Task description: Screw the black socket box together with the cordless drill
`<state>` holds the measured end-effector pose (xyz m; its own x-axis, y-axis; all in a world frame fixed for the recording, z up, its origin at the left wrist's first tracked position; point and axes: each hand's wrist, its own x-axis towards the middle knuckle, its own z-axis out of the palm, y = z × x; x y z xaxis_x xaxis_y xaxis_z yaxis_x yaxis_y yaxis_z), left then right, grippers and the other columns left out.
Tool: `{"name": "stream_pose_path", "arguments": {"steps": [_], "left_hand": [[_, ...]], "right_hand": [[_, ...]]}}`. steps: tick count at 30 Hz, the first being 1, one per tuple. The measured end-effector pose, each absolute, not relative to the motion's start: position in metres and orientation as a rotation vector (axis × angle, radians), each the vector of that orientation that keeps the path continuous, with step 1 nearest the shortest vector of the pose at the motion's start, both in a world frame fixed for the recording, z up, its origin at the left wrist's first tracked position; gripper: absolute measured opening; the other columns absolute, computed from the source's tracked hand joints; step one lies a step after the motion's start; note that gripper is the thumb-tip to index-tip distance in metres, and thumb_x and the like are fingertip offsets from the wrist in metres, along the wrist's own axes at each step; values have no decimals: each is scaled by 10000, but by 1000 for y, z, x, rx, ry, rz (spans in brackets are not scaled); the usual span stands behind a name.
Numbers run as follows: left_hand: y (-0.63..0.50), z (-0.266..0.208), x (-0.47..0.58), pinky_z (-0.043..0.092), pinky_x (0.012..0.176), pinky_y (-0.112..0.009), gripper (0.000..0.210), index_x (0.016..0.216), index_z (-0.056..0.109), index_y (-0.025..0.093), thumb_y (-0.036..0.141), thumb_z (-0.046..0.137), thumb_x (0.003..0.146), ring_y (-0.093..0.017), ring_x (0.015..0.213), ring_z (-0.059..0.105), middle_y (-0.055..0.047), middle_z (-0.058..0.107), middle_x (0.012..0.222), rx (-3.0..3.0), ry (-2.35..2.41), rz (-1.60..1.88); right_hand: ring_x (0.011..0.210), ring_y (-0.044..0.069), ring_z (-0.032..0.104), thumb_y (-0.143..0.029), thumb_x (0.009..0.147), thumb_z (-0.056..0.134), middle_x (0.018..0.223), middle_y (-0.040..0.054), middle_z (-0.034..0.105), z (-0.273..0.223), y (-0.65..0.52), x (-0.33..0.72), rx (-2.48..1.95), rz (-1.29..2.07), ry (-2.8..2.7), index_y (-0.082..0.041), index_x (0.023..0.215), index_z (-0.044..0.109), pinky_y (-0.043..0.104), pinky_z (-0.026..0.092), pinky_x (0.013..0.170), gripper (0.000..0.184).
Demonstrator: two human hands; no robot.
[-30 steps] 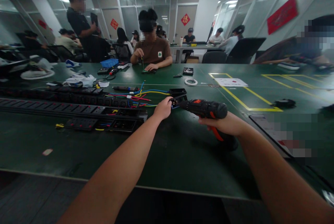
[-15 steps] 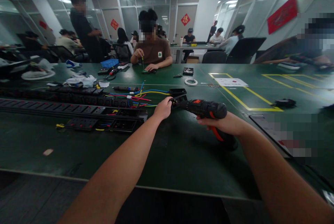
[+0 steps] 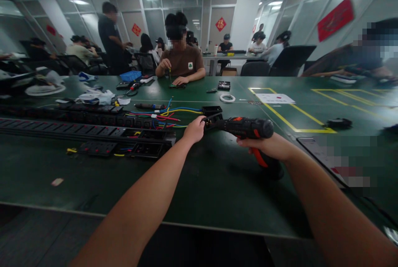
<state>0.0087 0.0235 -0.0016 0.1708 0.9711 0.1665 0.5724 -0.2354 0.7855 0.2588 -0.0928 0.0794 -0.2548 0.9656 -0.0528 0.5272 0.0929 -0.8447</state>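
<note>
My right hand (image 3: 264,146) is wrapped round the grip of a black and orange cordless drill (image 3: 245,127), which points left. Its front end meets a small black frame-like housing (image 3: 215,120); whether the bit sits in a screw I cannot tell. The near end of that housing is pinched in my left hand (image 3: 195,130), whose fingertips are partly hidden. Blue, yellow and red wires (image 3: 174,112) run leftward from behind the housing. To the left lie long black power strips (image 3: 77,126) and a short black socket section (image 3: 98,148).
Across the green table (image 3: 199,200) sits a person (image 3: 183,61) holding a screwdriver. A white ring (image 3: 227,98), a paper sheet (image 3: 275,98), a blue basket (image 3: 130,76) and a black bundle (image 3: 338,123) lie farther back. A dark-edged board (image 3: 320,159) lies at right.
The drill has shifted slightly to the right and its rear end has dipped a little less than before. My left hand stays put. In the background a standing person has moved right.
</note>
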Motion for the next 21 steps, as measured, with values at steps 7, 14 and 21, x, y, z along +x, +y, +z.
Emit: {"name": "stream_pose_path", "arguments": {"steps": [7, 14, 21], "left_hand": [[23, -2, 9, 518, 831, -302, 434, 1420, 616, 228, 288, 406, 1045, -205, 839, 710, -80, 770, 1034, 1880, 1444, 925], [26, -5, 11, 524, 832, -310, 423, 1406, 623, 249, 288, 403, 1047, -208, 850, 715, -79, 769, 1076, 1883, 1462, 926], [28, -9, 11, 527, 827, -307, 409, 1379, 640, 251, 297, 412, 1042, -203, 837, 712, -71, 766, 1076, 1892, 1440, 945]], "right_hand": [[653, 198, 646, -461, 698, 868, 828, 20, 703, 82, -95, 259, -1488, 1092, -1791, -220, 965, 740, 333, 558, 603, 382], [667, 194, 681, -533, 713, 883, 909, 49, 751, 79, -95, 261, -1478, 1235, -1562, -223, 995, 742, 310, 559, 595, 442], [711, 208, 694, -605, 743, 842, 937, 64, 759, 80, -97, 263, -1467, 1259, -1697, -211, 973, 753, 312, 550, 619, 464]]}}
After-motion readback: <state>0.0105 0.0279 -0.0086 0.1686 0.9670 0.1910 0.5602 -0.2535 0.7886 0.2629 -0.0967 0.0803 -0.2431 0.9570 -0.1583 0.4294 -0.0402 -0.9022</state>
